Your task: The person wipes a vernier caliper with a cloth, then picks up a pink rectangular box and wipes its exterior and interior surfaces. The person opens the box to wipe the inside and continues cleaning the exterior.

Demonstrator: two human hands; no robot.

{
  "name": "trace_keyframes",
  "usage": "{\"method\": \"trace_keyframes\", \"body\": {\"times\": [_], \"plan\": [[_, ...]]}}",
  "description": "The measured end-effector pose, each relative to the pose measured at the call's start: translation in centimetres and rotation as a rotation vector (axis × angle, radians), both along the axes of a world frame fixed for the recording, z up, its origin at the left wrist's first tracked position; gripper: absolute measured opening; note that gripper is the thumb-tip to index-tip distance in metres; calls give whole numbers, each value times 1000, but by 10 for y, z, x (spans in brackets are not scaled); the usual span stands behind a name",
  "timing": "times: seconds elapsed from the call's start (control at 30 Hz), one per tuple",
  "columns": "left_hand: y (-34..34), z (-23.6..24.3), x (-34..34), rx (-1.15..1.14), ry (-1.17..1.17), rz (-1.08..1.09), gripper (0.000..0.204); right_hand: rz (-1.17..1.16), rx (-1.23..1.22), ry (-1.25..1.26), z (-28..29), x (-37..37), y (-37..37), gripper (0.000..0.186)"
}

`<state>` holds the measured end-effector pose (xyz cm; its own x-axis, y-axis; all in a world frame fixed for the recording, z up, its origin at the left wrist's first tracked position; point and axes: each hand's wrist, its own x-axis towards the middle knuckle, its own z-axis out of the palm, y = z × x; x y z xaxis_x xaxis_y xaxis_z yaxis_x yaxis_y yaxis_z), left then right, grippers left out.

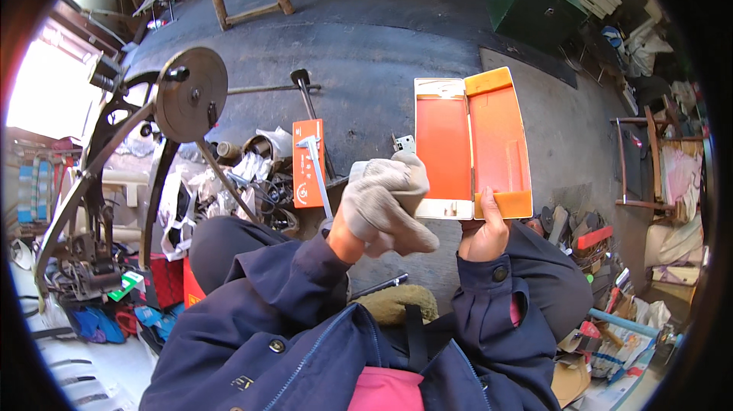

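Note:
A bunched grey cloth [395,201] covers my left hand [351,239], which appears closed on it; the fingers are hidden and only the wrist shows bare. My right hand [486,234] grips the near end of an open, hinged flat case [444,144] by its lower edge, thumb on top. Red lines one half of this case and orange the other, with pale edges; neither half holds a tool. Left of the cloth lies a red-orange box [308,182] with white print. A metal vernier caliper [314,159] rests along that box, its jaws at the far end.
At left stands a black iron hand-cranked machine with a round wheel [191,95]. Loose parts and bags [256,174] crowd the floor beside it. A small metal plate [405,144] lies behind the cloth. Farther off are a wooden stool [252,10] and a green cabinet [534,2].

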<state>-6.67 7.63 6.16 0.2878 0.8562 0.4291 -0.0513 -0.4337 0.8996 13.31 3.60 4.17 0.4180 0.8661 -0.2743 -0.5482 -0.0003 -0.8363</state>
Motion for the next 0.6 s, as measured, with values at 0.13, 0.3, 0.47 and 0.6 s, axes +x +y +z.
{"method": "trace_keyframes", "body": {"times": [0.13,0.3,0.47,0.6], "plan": [[20,31,-11,-32,-145,-358,49,33,1,-106,-6,4,2,33],[5,48,-11,-573,-774,-309,59,18,-13,-138,-16,-2,2,33],[3,39,-5,-652,-710,-293,60,81,42,-94,-12,-9,-3,33],[4,52,-2,-777,-732,-268,40,152,12,-41,-3,-9,-6,34]]}}
